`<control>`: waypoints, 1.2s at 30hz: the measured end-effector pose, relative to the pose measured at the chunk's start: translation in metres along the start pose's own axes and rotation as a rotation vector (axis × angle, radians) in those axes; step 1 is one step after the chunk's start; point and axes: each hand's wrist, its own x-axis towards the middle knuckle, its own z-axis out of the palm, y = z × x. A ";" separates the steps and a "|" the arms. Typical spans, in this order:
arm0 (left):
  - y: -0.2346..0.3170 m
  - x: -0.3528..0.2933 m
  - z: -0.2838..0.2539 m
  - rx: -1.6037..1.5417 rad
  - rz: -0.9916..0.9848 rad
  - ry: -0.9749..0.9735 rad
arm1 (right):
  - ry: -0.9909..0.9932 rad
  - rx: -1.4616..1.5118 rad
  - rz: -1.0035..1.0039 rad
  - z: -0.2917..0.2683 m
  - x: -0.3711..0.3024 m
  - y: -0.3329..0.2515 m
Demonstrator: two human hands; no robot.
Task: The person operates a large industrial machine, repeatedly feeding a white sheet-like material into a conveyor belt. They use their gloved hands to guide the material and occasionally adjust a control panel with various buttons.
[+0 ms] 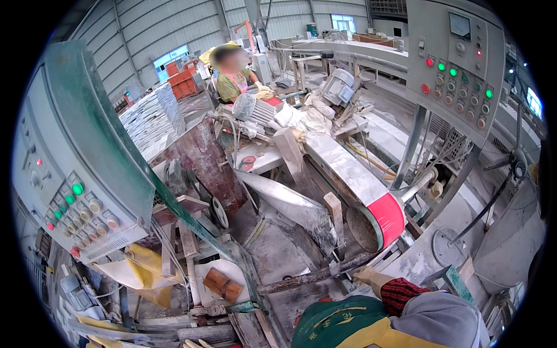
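Observation:
My right hand [371, 278], in a pale work glove below a red plaid cuff, reaches left near the rounded end of a belt machine [387, 220] with a red band. Its fingers look stretched out beside a dirty bar [313, 277] that runs under the machine's end; I make out nothing held in them. At the lower edge, pale gloved fingertips of my left hand [197, 343] show, apart from each other, near worn beams [209, 332]. The rest of that hand lies outside the picture. A brown block [223, 285] rests on a pale board farther up.
Control panels with lit buttons stand at left [69, 174] and right [452, 69]. A co-worker [235, 81] in gloves is beyond the motors [338, 87]. A thin rod with a round base [449, 246] stands at right. Stacked slabs [154, 119] are at far left.

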 end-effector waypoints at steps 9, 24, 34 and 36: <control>0.005 -0.005 0.000 -0.029 0.004 -0.023 | -0.103 -0.119 -0.010 0.012 0.005 -0.003; 0.013 -0.017 0.007 -0.056 -0.091 -0.232 | -0.122 -0.160 -0.032 0.024 -0.007 -0.011; 0.021 -0.014 -0.002 -0.012 0.016 0.115 | -0.157 -0.242 -0.072 0.027 0.004 -0.002; 0.014 0.004 -0.014 -0.216 -0.220 -0.234 | -0.153 -0.257 -0.082 0.025 0.007 0.000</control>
